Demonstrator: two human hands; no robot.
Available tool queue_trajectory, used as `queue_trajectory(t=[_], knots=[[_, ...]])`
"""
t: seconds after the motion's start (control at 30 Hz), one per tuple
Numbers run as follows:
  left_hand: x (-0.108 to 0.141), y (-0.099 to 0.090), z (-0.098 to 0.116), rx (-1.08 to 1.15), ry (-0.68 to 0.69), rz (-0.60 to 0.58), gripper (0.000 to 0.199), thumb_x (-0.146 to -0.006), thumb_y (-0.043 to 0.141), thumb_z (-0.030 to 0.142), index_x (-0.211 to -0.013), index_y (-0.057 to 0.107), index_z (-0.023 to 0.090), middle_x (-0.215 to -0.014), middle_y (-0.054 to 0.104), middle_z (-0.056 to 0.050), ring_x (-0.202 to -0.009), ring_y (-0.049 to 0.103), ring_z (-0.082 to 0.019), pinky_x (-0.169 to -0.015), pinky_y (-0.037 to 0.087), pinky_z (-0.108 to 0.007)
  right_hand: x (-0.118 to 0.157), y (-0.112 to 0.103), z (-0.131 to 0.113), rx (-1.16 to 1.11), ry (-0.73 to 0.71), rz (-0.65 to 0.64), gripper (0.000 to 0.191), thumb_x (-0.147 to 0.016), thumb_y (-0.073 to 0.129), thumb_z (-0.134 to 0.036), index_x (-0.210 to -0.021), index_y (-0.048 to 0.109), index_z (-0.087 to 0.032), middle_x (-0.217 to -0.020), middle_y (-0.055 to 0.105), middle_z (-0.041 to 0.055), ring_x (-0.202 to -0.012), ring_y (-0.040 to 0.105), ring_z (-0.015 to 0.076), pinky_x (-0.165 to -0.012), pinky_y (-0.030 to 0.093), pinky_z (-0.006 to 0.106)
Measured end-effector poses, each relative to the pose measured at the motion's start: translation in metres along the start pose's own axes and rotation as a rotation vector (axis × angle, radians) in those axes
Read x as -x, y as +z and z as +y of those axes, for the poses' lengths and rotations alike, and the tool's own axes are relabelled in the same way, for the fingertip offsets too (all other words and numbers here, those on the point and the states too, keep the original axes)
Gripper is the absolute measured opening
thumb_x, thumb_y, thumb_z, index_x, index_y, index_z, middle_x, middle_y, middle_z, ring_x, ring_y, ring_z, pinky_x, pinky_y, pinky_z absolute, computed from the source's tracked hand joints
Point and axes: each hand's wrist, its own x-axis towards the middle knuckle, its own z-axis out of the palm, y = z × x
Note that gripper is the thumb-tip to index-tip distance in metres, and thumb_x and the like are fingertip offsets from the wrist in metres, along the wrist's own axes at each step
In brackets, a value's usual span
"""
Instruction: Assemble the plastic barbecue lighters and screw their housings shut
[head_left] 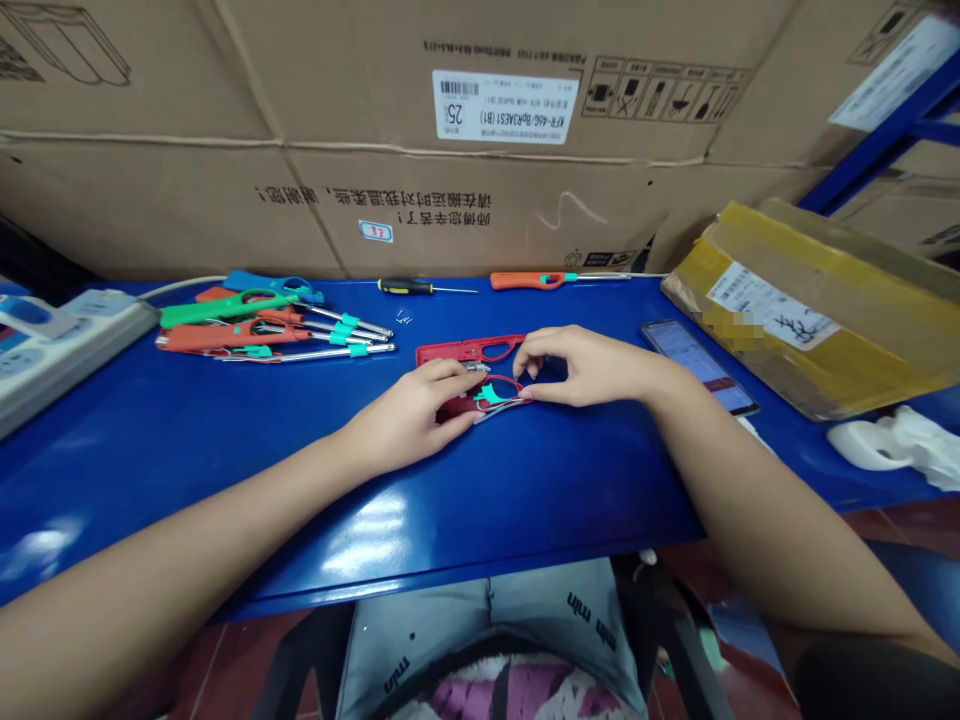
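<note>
Near the middle of the blue table, my left hand (409, 415) is closed on a red lighter half (454, 407), its fingers partly covering it. A green trigger (491, 394), thin wires and small metal parts show in and beside this half. My right hand (592, 370) is at its right end, thumb touching the edge by the wires and the other fingers curled above, thumb and fingertips apart. Just behind both hands lies another red casing half (469, 350) with an oval opening; the right fingers hide its right end.
Several lighters (232, 335) are piled at the left beside a power strip (67, 345). A screwdriver (405, 287), small screws (405, 318) and an orange lighter (525, 281) lie along the back. A phone (697, 365) and taped box (795, 310) are at the right.
</note>
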Motion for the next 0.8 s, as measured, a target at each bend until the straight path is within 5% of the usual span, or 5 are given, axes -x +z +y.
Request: queue_trajectory(t=[0.27, 0.47, 0.8], knots=[[-0.001, -0.007, 0.011, 0.022, 0.045, 0.046, 0.038, -0.086, 0.063, 0.023, -0.124, 0.063, 0.017, -0.124, 0.064, -0.011, -0.117, 0.062, -0.026, -0.104, 0.051, -0.04, -0.002, 0.005, -0.011, -0.027, -0.091, 0.002, 0.005, -0.087, 0.066, -0.023, -0.09, 0.065, -0.019, -0.09, 0.066, 0.0041, -0.082, 0.059, 0.0168, -0.077, 0.047, 0.029], [0.0, -0.008, 0.014, -0.041, 0.08, 0.034, 0.02, -0.092, 0.066, 0.039, -0.097, 0.069, 0.02, -0.106, 0.067, -0.007, -0.099, 0.064, -0.022, -0.09, 0.053, -0.036, -0.003, 0.005, -0.012, -0.044, -0.083, -0.053, 0.004, -0.087, 0.067, -0.021, -0.085, 0.066, -0.018, -0.088, 0.066, 0.0042, -0.082, 0.06, 0.0167, -0.077, 0.046, 0.028], [-0.001, -0.005, 0.01, 0.014, 0.032, 0.028, 0.019, -0.099, 0.054, 0.027, -0.095, 0.07, 0.018, -0.093, 0.072, -0.006, -0.088, 0.067, -0.019, -0.082, 0.054, -0.032, -0.005, 0.01, -0.009, -0.069, -0.014, -0.077, 0.008, -0.089, 0.058, -0.018, -0.082, 0.063, -0.018, -0.084, 0.065, 0.0033, -0.073, 0.057, 0.0144, -0.068, 0.043, 0.026]])
